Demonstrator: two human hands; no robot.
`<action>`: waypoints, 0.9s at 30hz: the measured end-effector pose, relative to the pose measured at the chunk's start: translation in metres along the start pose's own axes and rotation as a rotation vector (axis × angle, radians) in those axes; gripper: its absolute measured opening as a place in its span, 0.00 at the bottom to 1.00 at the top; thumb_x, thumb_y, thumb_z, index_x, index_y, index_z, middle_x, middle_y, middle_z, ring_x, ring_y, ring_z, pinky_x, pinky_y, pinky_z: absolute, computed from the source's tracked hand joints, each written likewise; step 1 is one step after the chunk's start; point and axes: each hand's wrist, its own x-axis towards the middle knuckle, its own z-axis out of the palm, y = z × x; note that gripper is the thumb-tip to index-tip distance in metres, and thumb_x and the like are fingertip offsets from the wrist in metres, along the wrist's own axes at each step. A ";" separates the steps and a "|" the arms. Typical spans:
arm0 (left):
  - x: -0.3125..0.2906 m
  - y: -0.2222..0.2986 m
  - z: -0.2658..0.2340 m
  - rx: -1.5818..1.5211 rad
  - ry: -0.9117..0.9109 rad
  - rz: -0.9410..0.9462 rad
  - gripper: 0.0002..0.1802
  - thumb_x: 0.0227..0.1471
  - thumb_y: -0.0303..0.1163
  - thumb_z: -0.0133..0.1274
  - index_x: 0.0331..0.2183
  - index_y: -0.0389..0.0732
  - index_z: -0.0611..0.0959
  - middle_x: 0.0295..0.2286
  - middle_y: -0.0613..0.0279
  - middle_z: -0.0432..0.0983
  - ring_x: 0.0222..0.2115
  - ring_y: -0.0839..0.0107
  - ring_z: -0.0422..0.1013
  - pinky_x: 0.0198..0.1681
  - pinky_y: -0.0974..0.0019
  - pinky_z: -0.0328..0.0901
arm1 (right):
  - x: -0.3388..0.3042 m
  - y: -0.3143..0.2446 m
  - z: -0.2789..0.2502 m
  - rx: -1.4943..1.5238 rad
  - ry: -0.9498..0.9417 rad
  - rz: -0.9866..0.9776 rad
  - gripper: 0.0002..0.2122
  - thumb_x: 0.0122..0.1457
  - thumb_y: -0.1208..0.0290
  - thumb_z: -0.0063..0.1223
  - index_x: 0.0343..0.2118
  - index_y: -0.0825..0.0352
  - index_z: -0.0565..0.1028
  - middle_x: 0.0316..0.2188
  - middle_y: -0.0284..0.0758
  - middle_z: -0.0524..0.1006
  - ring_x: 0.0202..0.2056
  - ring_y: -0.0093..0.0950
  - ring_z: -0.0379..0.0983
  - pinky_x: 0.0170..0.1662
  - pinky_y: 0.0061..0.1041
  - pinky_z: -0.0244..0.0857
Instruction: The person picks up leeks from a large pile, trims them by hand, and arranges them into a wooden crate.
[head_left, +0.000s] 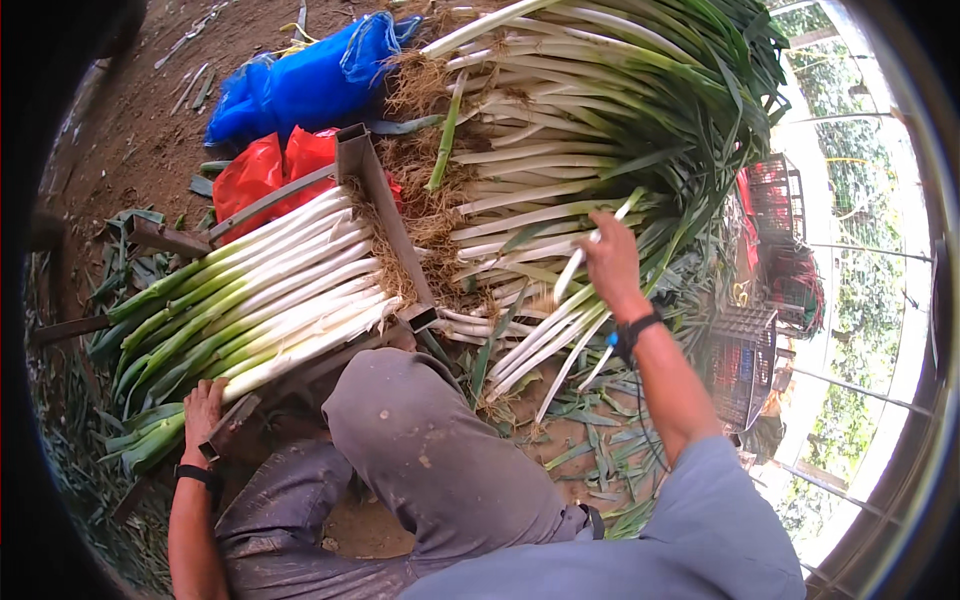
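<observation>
My right hand (612,262), with a dark band at its wrist, is closed around a leek (574,266), its white shaft pointing down to the left. It hangs over the right part of a big heap of leeks (540,160), roots left and green leaves right. At the lower left, my left hand (203,408) has its fingers curled over the nearest leek (262,372) of a row of leeks (285,265). That row lies side by side in a metal frame (385,205), root ends against its upright side and green ends toward the left.
A blue bundle (305,85) and a red plastic bag (270,180) lie beyond the frame on bare soil. Loose leeks (548,345) and cut leaves (610,450) are strewn near my knee (400,410). Plastic crates (742,355) stand at the right, beside a wire-mesh wall (850,250).
</observation>
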 end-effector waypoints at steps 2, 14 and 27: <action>-0.001 -0.002 0.008 -0.003 0.021 -0.012 0.32 0.48 0.42 0.62 0.54 0.44 0.76 0.44 0.51 0.71 0.47 0.48 0.68 0.50 0.50 0.60 | -0.051 -0.024 0.009 0.003 -0.045 0.104 0.11 0.49 0.78 0.60 0.32 0.55 0.87 0.62 0.44 0.69 0.65 0.49 0.61 0.65 0.46 0.59; -0.003 0.003 0.001 -0.022 0.012 -0.014 0.24 0.56 0.39 0.53 0.54 0.43 0.77 0.44 0.50 0.71 0.47 0.47 0.68 0.50 0.50 0.61 | -0.205 -0.123 0.079 0.407 -0.305 0.555 0.22 0.59 0.82 0.48 0.56 0.55 0.76 0.71 0.42 0.58 0.69 0.44 0.57 0.66 0.38 0.63; 0.001 0.011 0.007 -0.019 -0.005 -0.069 0.29 0.57 0.46 0.56 0.55 0.41 0.75 0.46 0.49 0.71 0.50 0.47 0.68 0.54 0.50 0.60 | -0.315 0.039 0.158 0.853 0.033 1.663 0.35 0.62 0.75 0.49 0.72 0.71 0.52 0.64 0.55 0.67 0.60 0.45 0.69 0.60 0.37 0.65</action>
